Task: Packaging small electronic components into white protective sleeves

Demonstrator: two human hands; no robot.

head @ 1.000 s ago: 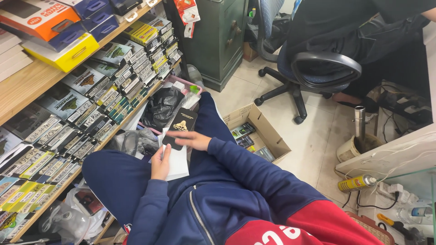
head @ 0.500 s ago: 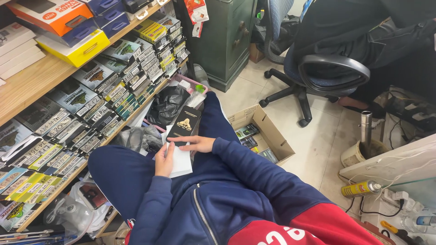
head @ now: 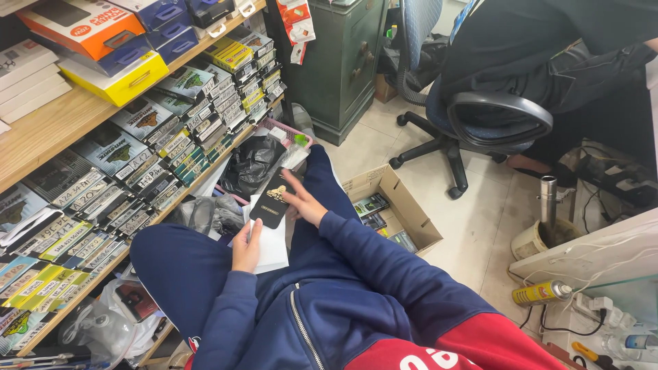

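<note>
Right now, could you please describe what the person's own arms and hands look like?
Both arms are covered by long navy blue sleeves of a zip-front jacket that has a red panel with white lettering lower down. The left hand and right hand are bare: no gloves, and no rings or watch visible.

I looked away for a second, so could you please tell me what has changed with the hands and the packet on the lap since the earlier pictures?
The right hand has lifted off the black packet, fingers now spread beside it. The left hand still presses the white sheet under the packet. The cardboard box and office chair stayed put.
</note>
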